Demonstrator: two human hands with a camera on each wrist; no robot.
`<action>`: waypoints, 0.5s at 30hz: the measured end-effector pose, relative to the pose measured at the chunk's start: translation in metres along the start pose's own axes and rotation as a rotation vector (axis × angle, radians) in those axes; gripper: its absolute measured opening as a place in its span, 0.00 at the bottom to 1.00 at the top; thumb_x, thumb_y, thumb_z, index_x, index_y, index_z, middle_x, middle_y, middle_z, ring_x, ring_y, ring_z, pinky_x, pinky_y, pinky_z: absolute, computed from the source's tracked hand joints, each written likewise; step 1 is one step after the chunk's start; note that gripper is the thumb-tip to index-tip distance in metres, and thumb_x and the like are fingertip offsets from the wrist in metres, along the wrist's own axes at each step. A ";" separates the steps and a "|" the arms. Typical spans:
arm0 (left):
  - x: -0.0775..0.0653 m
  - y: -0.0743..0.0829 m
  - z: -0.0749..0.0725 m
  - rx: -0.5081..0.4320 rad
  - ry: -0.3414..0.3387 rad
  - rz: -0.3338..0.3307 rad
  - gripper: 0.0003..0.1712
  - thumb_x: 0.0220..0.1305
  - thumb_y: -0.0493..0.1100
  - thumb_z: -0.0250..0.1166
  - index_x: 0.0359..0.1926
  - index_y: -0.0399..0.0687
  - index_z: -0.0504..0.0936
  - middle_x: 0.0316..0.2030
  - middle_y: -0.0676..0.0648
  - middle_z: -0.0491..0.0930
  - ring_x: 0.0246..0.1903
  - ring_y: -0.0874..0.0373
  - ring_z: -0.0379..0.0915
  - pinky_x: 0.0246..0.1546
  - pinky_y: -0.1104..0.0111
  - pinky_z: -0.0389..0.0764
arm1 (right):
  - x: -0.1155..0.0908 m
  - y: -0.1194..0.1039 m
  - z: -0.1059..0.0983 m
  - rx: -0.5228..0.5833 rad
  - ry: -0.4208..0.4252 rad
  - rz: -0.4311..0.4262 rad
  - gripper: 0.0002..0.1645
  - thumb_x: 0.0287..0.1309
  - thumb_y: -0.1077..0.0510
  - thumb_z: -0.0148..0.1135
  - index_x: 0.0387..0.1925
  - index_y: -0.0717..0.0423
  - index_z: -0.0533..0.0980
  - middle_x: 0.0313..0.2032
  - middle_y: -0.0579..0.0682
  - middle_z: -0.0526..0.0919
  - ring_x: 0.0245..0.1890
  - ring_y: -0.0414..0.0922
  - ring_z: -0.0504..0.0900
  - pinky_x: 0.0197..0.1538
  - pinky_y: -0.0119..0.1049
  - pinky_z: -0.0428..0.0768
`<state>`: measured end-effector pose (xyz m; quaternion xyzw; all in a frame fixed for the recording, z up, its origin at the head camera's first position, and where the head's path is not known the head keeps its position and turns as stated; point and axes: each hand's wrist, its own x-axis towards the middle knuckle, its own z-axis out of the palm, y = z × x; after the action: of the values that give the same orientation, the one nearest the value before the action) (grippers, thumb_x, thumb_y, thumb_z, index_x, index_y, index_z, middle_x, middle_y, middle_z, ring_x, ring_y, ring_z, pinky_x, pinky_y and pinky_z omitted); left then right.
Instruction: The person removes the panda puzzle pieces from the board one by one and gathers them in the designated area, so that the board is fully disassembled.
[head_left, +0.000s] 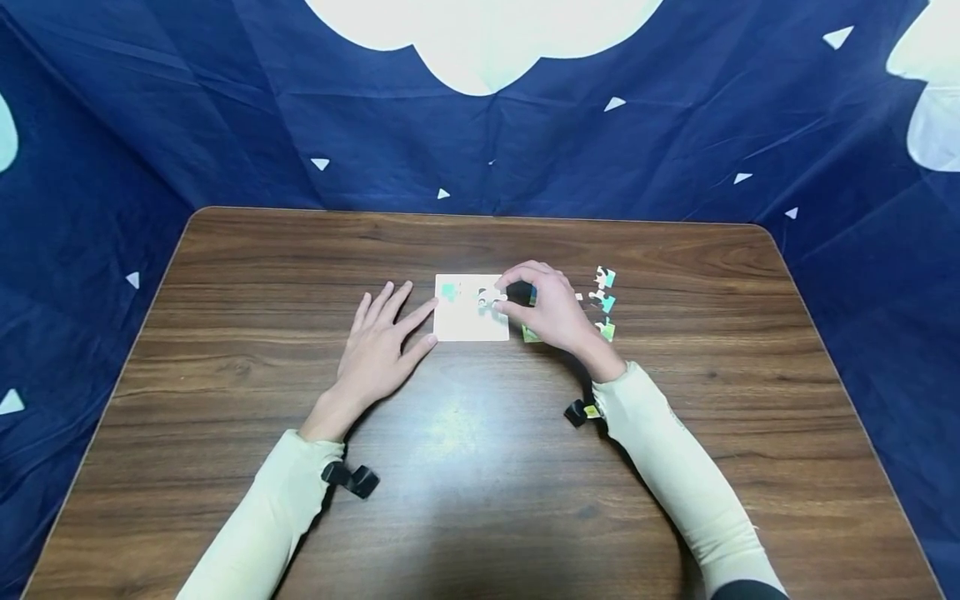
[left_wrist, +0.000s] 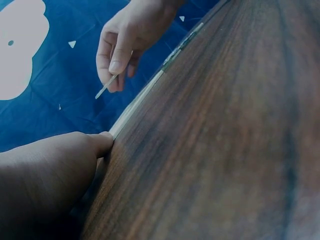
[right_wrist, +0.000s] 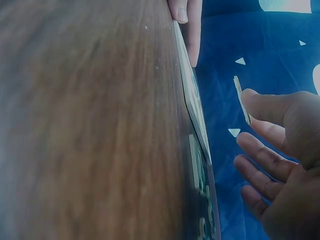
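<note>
A white puzzle board (head_left: 471, 327) lies flat on the wooden table, with a teal-and-white puzzle piece (head_left: 450, 292) at its upper left. My left hand (head_left: 375, 350) rests with fingers spread, thumb and index fingertips at the board's left edge. Above the board's right half, my right hand (head_left: 551, 308) pinches a puzzle piece (head_left: 487, 299) with black and white markings between thumb and index finger. Both wrist views show this thin piece (right_wrist: 242, 102) raised over the board, seen nearly edge-on. The right hand's other fingers are loosely bent.
Several loose puzzle pieces (head_left: 606, 303) lie right of the board, some partly hidden under the right hand. A green piece (head_left: 531, 335) sits close to the board's right edge. Behind the table (head_left: 465, 500) hangs a blue cloth (head_left: 225, 108) with white shapes.
</note>
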<state>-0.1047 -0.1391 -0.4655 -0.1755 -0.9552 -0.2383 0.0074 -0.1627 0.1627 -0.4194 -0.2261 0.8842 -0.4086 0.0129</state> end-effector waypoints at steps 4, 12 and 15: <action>0.000 0.000 -0.001 -0.003 0.001 0.001 0.36 0.84 0.63 0.58 0.84 0.59 0.71 0.87 0.37 0.54 0.88 0.38 0.39 0.88 0.44 0.31 | 0.005 -0.001 0.002 0.000 -0.016 0.004 0.15 0.69 0.56 0.79 0.54 0.54 0.88 0.58 0.52 0.88 0.66 0.55 0.80 0.81 0.66 0.61; 0.000 -0.001 -0.001 0.005 -0.003 -0.002 0.36 0.84 0.63 0.58 0.84 0.59 0.71 0.87 0.37 0.55 0.88 0.38 0.40 0.88 0.45 0.31 | 0.013 -0.003 0.007 -0.019 -0.025 0.033 0.16 0.68 0.56 0.80 0.54 0.54 0.88 0.58 0.52 0.88 0.67 0.54 0.80 0.81 0.63 0.62; 0.000 -0.001 0.000 0.001 -0.005 -0.003 0.36 0.84 0.63 0.58 0.84 0.60 0.71 0.88 0.38 0.54 0.89 0.38 0.39 0.88 0.45 0.31 | 0.016 -0.003 0.009 -0.026 -0.028 0.033 0.16 0.69 0.56 0.80 0.55 0.54 0.88 0.58 0.52 0.88 0.68 0.55 0.79 0.81 0.63 0.62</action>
<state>-0.1049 -0.1398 -0.4658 -0.1746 -0.9556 -0.2373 0.0049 -0.1737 0.1479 -0.4207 -0.2175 0.8928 -0.3935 0.0288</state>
